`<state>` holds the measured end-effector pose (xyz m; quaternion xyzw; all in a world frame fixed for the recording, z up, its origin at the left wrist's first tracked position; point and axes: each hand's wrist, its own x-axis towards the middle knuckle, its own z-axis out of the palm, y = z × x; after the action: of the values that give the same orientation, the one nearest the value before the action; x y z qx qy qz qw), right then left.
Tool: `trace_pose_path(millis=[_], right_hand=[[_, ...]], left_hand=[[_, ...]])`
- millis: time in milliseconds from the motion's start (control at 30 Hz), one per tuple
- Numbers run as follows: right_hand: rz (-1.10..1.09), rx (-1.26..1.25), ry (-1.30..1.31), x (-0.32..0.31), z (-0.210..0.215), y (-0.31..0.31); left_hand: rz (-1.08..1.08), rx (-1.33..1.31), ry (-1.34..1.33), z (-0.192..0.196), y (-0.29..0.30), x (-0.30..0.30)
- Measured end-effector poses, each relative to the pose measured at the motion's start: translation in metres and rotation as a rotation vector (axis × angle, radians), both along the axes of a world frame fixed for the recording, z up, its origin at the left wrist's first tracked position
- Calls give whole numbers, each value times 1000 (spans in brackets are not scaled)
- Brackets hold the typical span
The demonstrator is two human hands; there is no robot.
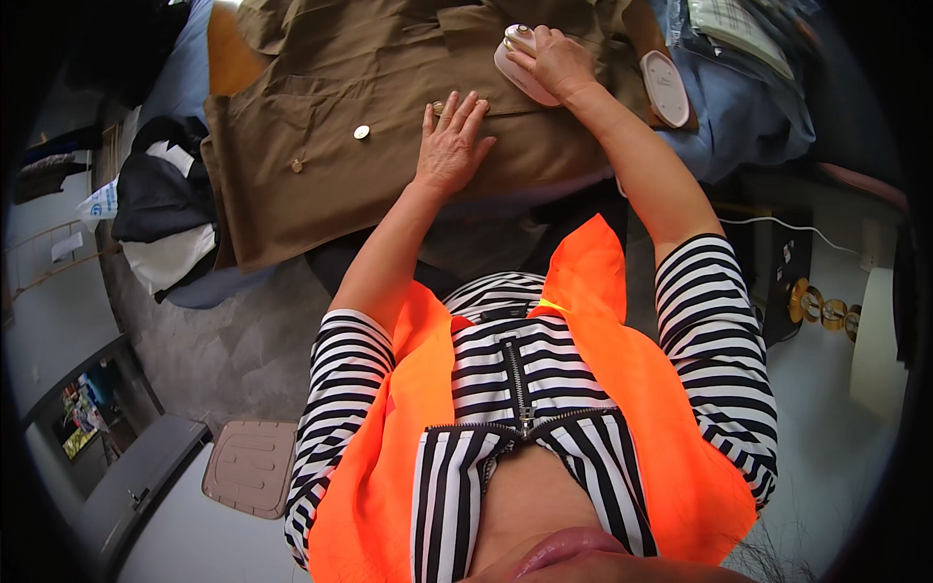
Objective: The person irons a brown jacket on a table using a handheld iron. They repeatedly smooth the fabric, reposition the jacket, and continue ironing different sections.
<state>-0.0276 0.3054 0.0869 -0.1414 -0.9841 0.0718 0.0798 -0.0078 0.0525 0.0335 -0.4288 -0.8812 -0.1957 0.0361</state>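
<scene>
A brown garment [321, 204] with large buttons lies spread before me. My left hand [452, 146] rests flat on it, fingers spread, beside a partly covered button [437, 108]. At the far right of the garment, my right hand [562, 64] grips a small white and pinkish hand-held iron [523, 80]. It sits on the cloth, its underside hidden. Left of my left hand are a shiny pale button [362, 132] and a brown one [297, 165].
A pale pink oval stand or cover [666, 89] lies right of the garment, near clear plastic packaging [743, 34] on blue cloth [724, 136]. Black and white clothes [165, 204] are heaped at the left. A white cord [792, 227] runs at the right.
</scene>
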Motion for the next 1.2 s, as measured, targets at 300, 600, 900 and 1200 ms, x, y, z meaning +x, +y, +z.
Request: trace_pose_path(millis=[300, 600, 900, 1200], right_hand=[[-94, 45, 55, 31, -12, 31], [-101, 90, 83, 64, -10, 26], [-54, 93, 89, 124, -2, 24], [-51, -4, -58, 140, 37, 19]], left_hand=[[12, -34, 16, -19, 0, 2], [12, -41, 14, -21, -2, 4], [9, -64, -15, -14, -10, 26], [19, -66, -40, -9, -16, 39]])
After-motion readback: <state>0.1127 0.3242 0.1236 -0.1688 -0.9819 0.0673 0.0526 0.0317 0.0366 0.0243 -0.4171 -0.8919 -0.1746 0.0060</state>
